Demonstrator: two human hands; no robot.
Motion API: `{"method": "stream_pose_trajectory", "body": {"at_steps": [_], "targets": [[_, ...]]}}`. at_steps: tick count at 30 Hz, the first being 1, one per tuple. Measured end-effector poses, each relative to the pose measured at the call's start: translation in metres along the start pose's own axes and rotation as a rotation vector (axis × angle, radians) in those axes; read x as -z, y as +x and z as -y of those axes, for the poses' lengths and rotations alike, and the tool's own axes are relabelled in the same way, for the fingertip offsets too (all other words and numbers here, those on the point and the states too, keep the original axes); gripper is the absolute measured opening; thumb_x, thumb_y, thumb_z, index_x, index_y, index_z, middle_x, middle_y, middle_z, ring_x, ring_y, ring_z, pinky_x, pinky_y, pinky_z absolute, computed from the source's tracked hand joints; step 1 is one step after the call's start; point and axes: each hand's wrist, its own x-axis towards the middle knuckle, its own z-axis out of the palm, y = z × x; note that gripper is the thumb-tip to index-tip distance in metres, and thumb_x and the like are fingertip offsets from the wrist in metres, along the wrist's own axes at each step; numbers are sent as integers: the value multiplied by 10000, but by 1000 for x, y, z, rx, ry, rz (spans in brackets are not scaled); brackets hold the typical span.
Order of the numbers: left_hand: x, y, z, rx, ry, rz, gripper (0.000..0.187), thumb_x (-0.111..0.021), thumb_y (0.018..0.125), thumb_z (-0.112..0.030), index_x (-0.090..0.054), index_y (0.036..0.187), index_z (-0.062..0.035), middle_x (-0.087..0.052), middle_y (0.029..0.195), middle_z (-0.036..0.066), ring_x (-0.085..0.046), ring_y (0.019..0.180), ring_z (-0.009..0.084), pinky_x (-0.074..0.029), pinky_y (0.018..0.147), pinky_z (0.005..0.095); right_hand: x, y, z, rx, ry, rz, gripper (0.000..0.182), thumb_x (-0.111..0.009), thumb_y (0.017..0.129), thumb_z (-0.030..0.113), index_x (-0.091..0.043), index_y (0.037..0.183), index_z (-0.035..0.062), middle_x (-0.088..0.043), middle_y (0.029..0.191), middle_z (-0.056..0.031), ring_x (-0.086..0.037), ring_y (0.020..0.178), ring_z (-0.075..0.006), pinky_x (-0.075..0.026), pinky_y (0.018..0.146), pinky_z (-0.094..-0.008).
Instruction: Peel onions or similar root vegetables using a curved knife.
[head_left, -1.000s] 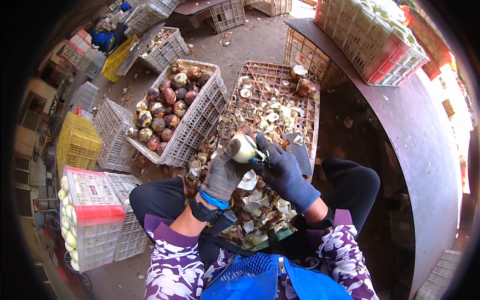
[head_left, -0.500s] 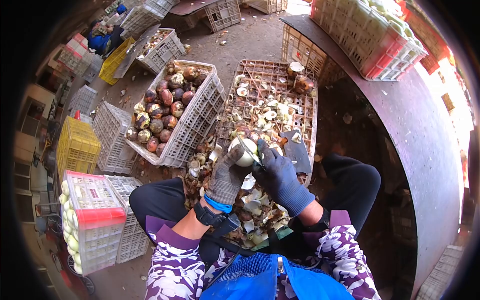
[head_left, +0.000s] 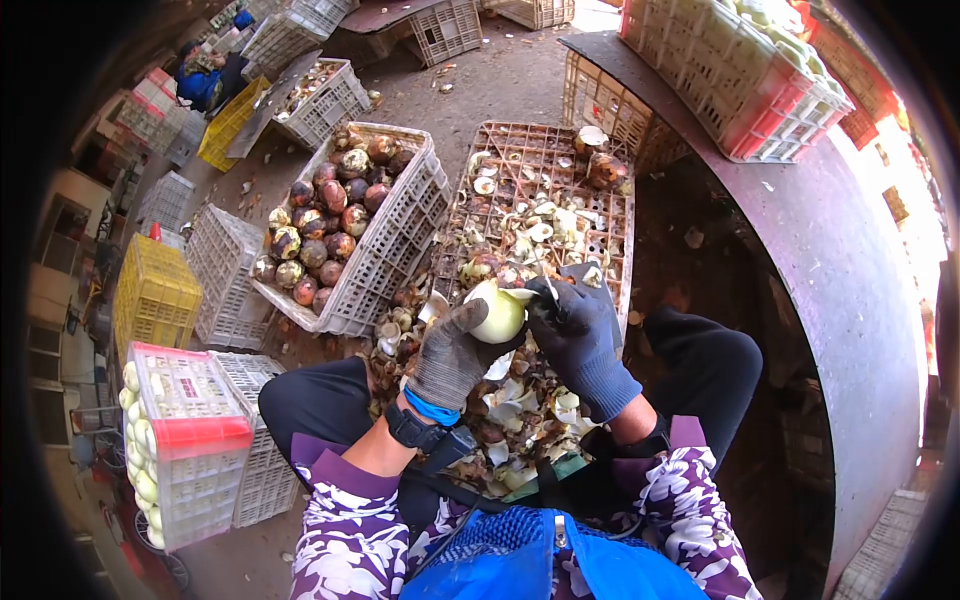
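Observation:
A peeled, pale green-white round vegetable [head_left: 497, 312] sits in my left hand [head_left: 449, 352], whose gray-gloved fingers wrap round its left side. My right hand [head_left: 583, 338], in a dark glove, is closed on a small knife, of which only part of the thin blade [head_left: 543, 270] shows. A strip of peel sticks out between the vegetable and my right hand. Beneath both hands lie scraps of peel [head_left: 515, 405] and an upturned crate [head_left: 600, 215] strewn with peelings. A dark flat plate [head_left: 607, 318] lies partly behind my right hand.
A crate [head_left: 400, 225] of unpeeled brown-purple vegetables [head_left: 325, 220] stands at the left. Crates of peeled ones stand at lower left [head_left: 195, 440] and on the board [head_left: 800, 230] at upper right. A person in blue [head_left: 200, 85] is at far upper left.
My right hand has moved slightly right and down, away from the vegetable. The vegetable has turned and shifted a little right in my left hand, and a lifted strip of peel now shows.

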Motion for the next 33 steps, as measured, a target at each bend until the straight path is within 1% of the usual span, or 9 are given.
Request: {"method": "stream_pose_trajectory", "body": {"at_steps": [3, 6, 12, 14, 16, 18, 23, 28, 33], "targets": [[5, 1, 2, 31, -15, 20, 627, -679, 813, -233, -401, 1305, 37, -518, 1242, 190, -520, 1163, 327, -418, 1027, 480, -9, -4, -12, -139, 355, -65, 160, -591, 882, 48, -653, 1019, -6, -603, 736, 12, -551, 622, -43, -455, 547, -216], [9, -2, 2, 54, 17, 36, 646, -690, 796, -230, -399, 1300, 50, -529, 1221, 206, -542, 1129, 344, -443, 999, 491, -4, -5, -15, -298, 377, -74, 158, -625, 824, 44, -656, 973, 1, -615, 708, -61, -561, 639, -94, -464, 597, -273], [8, -10, -14, 30, -6, 137, 657, -701, 796, -242, -399, 1299, 53, -534, 1180, 278, -561, 1089, 410, -520, 922, 472, 12, 1, -29, -455, 629, -225, 134, -607, 878, 87, -671, 970, 12, -586, 625, -17, -520, 504, -51, -426, 462, -247], [1, -12, -22, -7, -22, 119, 654, -700, 804, -239, -396, 1308, 45, -513, 1216, 288, -529, 1145, 419, -502, 958, 478, 17, -3, -43, -365, 6, 122, 298, -626, 871, 237, -634, 1065, 11, -634, 668, -138, -622, 595, -275, -492, 589, -371], [6, -5, -20, -29, -106, 111, 619, -685, 828, -204, -393, 1319, 33, -483, 1282, 257, -466, 1225, 410, -471, 997, 495, 11, -10, -28, -50, -269, 27, 380, -647, 847, 281, -598, 1129, 30, -650, 781, -191, -626, 704, -379, -493, 670, -435], [8, -1, -19, -83, -129, 51, 603, -678, 837, -190, -393, 1319, 34, -474, 1301, 238, -450, 1244, 399, -458, 1008, 498, 10, -12, -18, -13, -237, 131, 462, -625, 863, 302, -524, 1226, 34, -640, 915, -227, -633, 804, -377, -497, 689, -453], [5, -3, -23, -108, -146, 76, 593, -670, 854, -229, -398, 1320, 17, -461, 1311, 226, -445, 1251, 379, -427, 1036, 494, -1, -16, 9, -63, -399, 363, 517, -587, 882, 339, -460, 1279, 34, -632, 970, -187, -645, 854, -340, -513, 687, -445], [10, 2, -18, -130, -164, 82, 606, -656, 862, -332, -420, 1310, 1, -507, 1262, 227, -511, 1182, 372, -456, 1006, 480, -9, -22, 5, -15, -442, 320, 487, -611, 861, 272, -474, 1277, 61, -615, 915, -141, -630, 773, -325, -496, 633, -428], [16, 4, -13, -168, -139, 19, 599, -672, 850, -327, -434, 1304, -18, -524, 1250, 203, -529, 1161, 354, -464, 999, 474, -9, -22, 8, -70, -481, 344, 489, -605, 862, 272, -470, 1281, 60, -607, 930, -145, -627, 774, -328, -493, 634, -430]]}}
